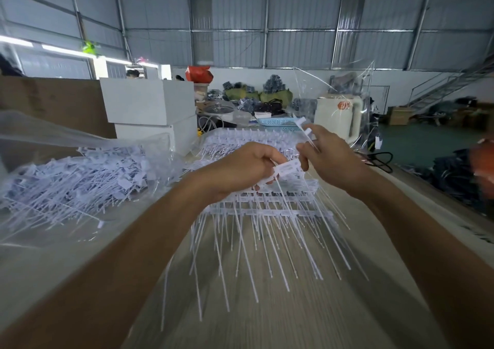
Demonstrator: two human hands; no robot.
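My left hand (240, 169) grips a bunch of white plastic tag ties (267, 231) above the table; their flat heads sit at my fingers and the long thin tails fan down toward me. My right hand (328, 159) pinches a few single ties (304, 128) that stick up past my fingertips, close to the right of my left hand. Behind both hands lies a stack of joined tie strips (240, 137) on the table.
A clear plastic bag with a heap of loose white ties (74, 180) lies at the left. White boxes (149, 102) stand behind it, a blue basket (278, 121) and a cream appliance (336, 116) further back. The wooden table (307, 319) edge runs along the right.
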